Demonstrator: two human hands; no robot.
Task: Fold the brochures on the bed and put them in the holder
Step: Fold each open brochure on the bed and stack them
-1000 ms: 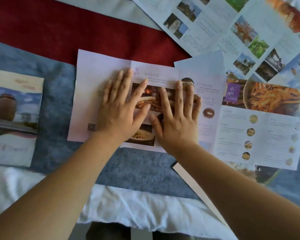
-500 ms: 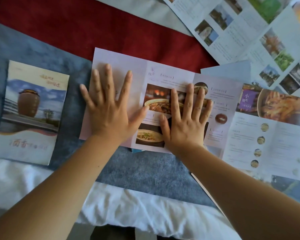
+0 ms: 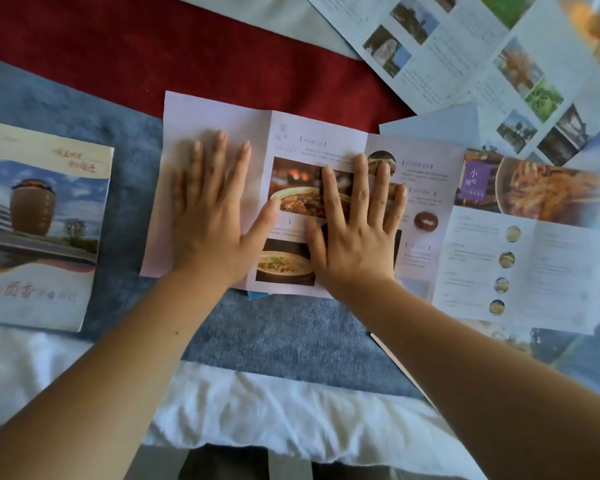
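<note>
While we press the food brochure (image 3: 312,140) flat on the bed (image 3: 291,327), our left hand (image 3: 208,220) lies on its blank pink panel and our right hand (image 3: 354,233) on the pictured middle panel, fingers of both spread wide and gripping nothing. A folded brochure (image 3: 42,223) lies apart at the left; unfolded brochures (image 3: 520,258) overlap at the right.

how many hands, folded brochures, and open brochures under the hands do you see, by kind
hands: 2 (left hand, right hand, both flat)
folded brochure: 1
open brochure under the hands: 1
total: 4
</note>
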